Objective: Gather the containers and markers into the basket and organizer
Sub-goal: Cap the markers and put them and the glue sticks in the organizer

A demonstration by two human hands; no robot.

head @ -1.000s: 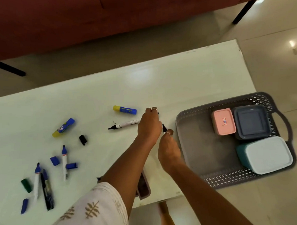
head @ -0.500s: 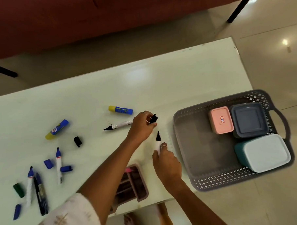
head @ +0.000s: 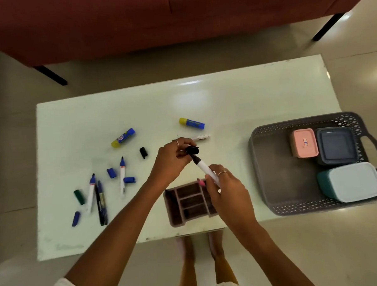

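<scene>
Markers (head: 122,176) litter the counter's (head: 224,102) left; its far half lies bare. Basket (head: 271,171) overhangs right edge, holding three containers (head: 355,182). Left grip (head: 173,158) pinches cap (head: 193,150), right grip (head: 226,188) clasps marker (head: 203,165) above organizer (head: 186,204).

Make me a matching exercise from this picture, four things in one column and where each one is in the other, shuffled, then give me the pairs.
Things:
1. black cap
2. pink container
3. green cap
4. organizer

Places:
A. inside the grey basket
B. on the table's near edge, below the hands
C. pinched in the left hand, at the tip of the marker the right hand grips
D. lying on the table's left side beside the loose markers

Pairs: 1-C, 2-A, 3-D, 4-B
</scene>
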